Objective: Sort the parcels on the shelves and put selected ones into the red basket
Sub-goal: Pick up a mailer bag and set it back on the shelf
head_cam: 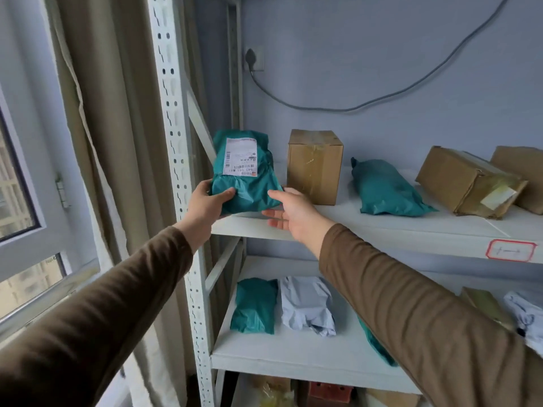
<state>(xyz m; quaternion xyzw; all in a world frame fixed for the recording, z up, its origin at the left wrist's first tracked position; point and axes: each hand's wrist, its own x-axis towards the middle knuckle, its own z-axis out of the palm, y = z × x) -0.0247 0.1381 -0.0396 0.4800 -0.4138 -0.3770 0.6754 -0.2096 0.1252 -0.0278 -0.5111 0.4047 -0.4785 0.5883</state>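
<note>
A teal parcel bag [249, 183] with a white shipping label stands tilted at the left end of the upper shelf [382, 230]. My left hand [207, 201] grips its lower left corner, thumb on the front. My right hand [289, 212] is beside its lower right edge with straight fingers, the thumb touching the bag. On the same shelf sit a small cardboard box [314, 165], a second teal bag [388, 189] and two flat cardboard boxes [467, 180]. The red basket is not in view.
The lower shelf [293, 356] holds a teal bag [255, 305], a pale grey bag [307, 306] and further parcels partly hidden by my right sleeve. A perforated shelf post [179, 171] stands left of the parcels, with a curtain and window beyond. A red-framed label [510, 250] marks the shelf edge.
</note>
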